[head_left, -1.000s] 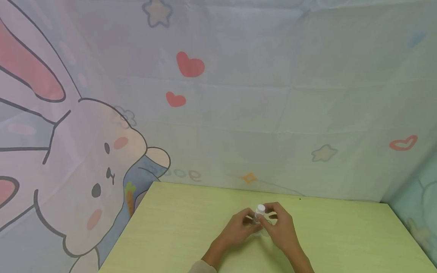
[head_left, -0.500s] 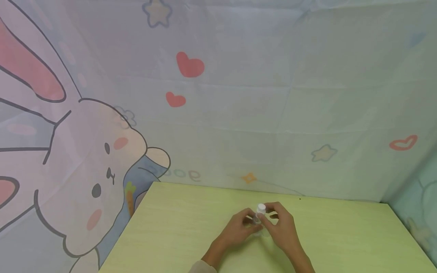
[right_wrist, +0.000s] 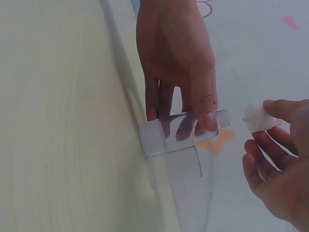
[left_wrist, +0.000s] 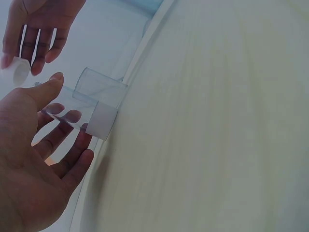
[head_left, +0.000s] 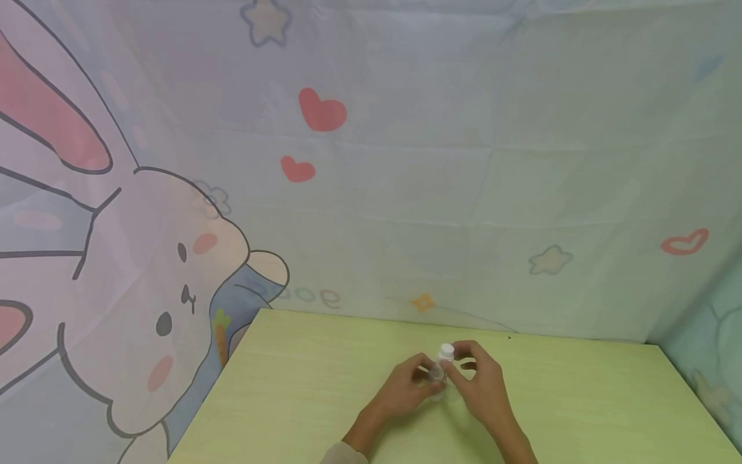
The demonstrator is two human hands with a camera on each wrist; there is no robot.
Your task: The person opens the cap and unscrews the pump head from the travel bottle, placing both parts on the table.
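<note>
A clear bottle (right_wrist: 181, 135) with a threaded neck and whitish base stands upright on the table. My left hand (head_left: 402, 386) grips it between thumb and fingers. Just above and to the right of its bare neck, my right hand (head_left: 482, 383) pinches a white cap (right_wrist: 255, 119) by thumb and fingertips. A gap shows between cap and neck in the right wrist view. Beside the bottle is a clear, open-topped cylinder (left_wrist: 99, 87), which no finger appears to hold. The fingers partly cover the bottle's side.
The pale yellow-green table (head_left: 301, 374) extends on both sides of the hands. Behind it hangs a printed cloth backdrop (head_left: 406, 193) with a rabbit, hearts and stars. Another cloth (head_left: 719, 348) borders the right side.
My right hand has moved slightly up and right, lifting the white cap away from the bottle and baring the neck. The left hand has stayed on the bottle.
</note>
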